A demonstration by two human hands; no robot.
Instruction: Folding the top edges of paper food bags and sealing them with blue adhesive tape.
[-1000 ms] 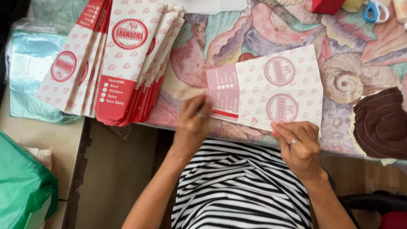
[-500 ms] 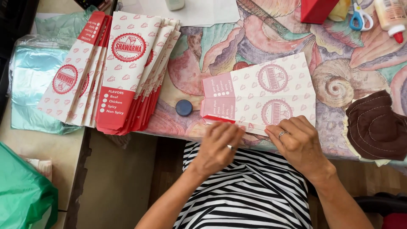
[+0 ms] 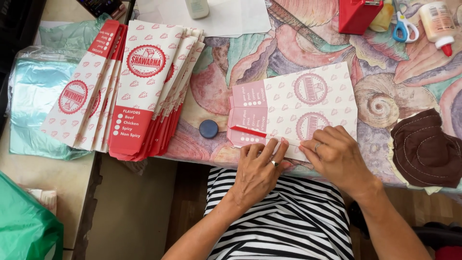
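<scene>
Far left, low corner: a green plastic bag (image 3: 24, 226), contents hidden; above it a clear plastic sleeve (image 3: 36, 103) w/ pale teal sheets inside, lying flat on the beige side table (image 3: 57, 180); partly on top of that sleeve, a fanned stack of folded red-and-white paper pouches (image 3: 127, 86), spread like cards, reaching onto the shell-patterned tablecloth (image 3: 216, 67).

Next right, a small dark blue cap (image 3: 209, 128) sits alone on the cloth, just beside the flat red-and-white printed sheet (image 3: 308, 103) I'm working on; sheet lies at the near table edge, centre of view, its near strip folded up.

My left hand (image 3: 257, 171) presses fingers flat on that folded near edge, not gripping; my right hand (image 3: 337, 156) sits just beside it, fingers bent down on the same edge, pinning the fold; both wear a ring.

Vs half a sec ago: hands were bunched together at the sheet's near edge; now they've spread along it and the fold shows as a red line; sheet, cap, stack haven't moved.

Further right: a brown quilted fabric piece (image 3: 426, 149) at the table edge, near my right hand; back row holds a red box (image 3: 358, 14), blue-handled scissors (image 3: 403, 26) and a glue bottle w/ red tip (image 3: 437, 21); nothing blocks the sheet but my own hands.
</scene>
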